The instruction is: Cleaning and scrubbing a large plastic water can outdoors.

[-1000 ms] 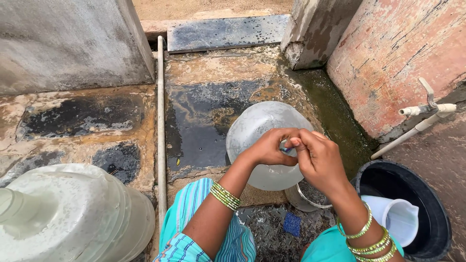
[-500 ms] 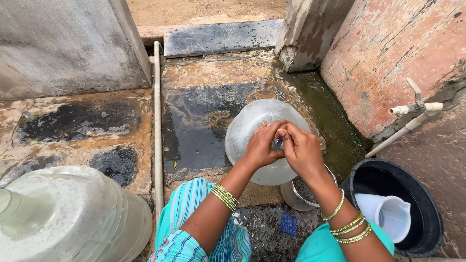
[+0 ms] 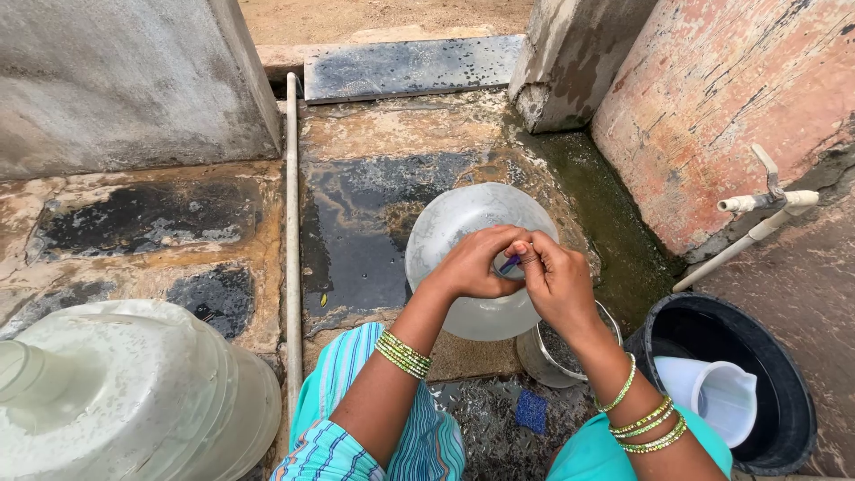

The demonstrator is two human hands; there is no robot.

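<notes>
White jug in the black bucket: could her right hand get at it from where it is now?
Probably yes. The white jug stands uncovered in the open black bucket, just off her right forearm, with nothing between. But the right hand is pressed with the left hand at the mouth of the clear water can, so it must let go first.

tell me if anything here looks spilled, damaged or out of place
Water lies pooled across the stone slab beside the clear jug that both the left hand and right hand grip at its mouth. The slab's surface is patchy and worn, and green growth lines the brick wall's foot.
</notes>
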